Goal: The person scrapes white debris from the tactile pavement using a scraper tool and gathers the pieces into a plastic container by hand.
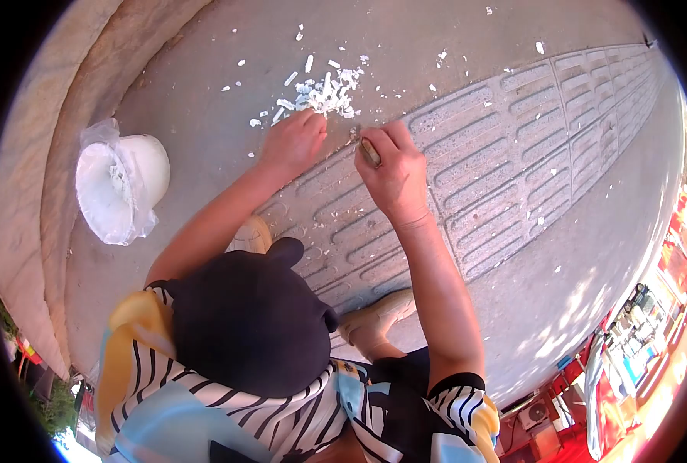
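Observation:
My left hand is closed, fingers curled together, just below a pile of white shavings on the pavement. Whatever it may be pinching is hidden or too small to name. To the right, my right hand is wrapped around a wooden-handled tool. Only the rounded end of the handle shows; its working end cannot be made out. The two hands are close together but apart. Loose white chips lie scattered around the pile.
A white bucket lined with a clear plastic bag stands at the left, near a stone ledge. Ribbed paving tiles run under the hands to the upper right. My shoes rest on the ground below.

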`<state>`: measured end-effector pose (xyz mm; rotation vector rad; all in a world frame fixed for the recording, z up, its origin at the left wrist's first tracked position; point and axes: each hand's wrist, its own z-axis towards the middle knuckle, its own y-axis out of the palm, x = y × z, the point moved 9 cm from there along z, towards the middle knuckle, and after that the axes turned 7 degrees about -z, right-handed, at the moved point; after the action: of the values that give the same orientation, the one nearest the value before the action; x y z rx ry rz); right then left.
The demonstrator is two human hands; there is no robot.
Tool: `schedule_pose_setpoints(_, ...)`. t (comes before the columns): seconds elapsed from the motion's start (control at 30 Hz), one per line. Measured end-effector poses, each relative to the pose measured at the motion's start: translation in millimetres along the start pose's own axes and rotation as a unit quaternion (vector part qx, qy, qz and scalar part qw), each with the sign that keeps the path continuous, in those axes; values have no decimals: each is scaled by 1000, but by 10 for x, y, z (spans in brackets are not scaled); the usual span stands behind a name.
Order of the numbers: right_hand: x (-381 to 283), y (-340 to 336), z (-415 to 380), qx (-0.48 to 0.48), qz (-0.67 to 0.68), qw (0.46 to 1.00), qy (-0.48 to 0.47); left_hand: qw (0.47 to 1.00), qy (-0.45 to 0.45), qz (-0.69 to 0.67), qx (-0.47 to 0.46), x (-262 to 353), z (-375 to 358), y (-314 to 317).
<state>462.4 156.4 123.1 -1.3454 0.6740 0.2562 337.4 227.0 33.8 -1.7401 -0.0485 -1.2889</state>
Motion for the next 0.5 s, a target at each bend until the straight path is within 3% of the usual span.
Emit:
schedule_pose_setpoints(0.13, 205, -444, 248, 128, -32, 991, 10, 986, -146, 73, 28, -364, -68, -565)
schedule_pose_setpoints(0.23, 740, -743, 371, 188, -82, 976, 68, 937, -333, 45, -98, -846, -349, -637)
schedule_pose_setpoints(0.33, 846, -586, 403, 161, -113, 978, 72, 922, -341, 72, -169, -1098, -594, -517)
schedule_pose_setpoints(0.43, 415, -332, 427, 85, -46, 995, 11, 919, -357, -42, -163, -1042, -651, -374)
schedule_pose_setpoints(0.5, 461, -385, 529, 109, -59, 992, 14, 948, -285, -81, -115, -902, -560, -355)
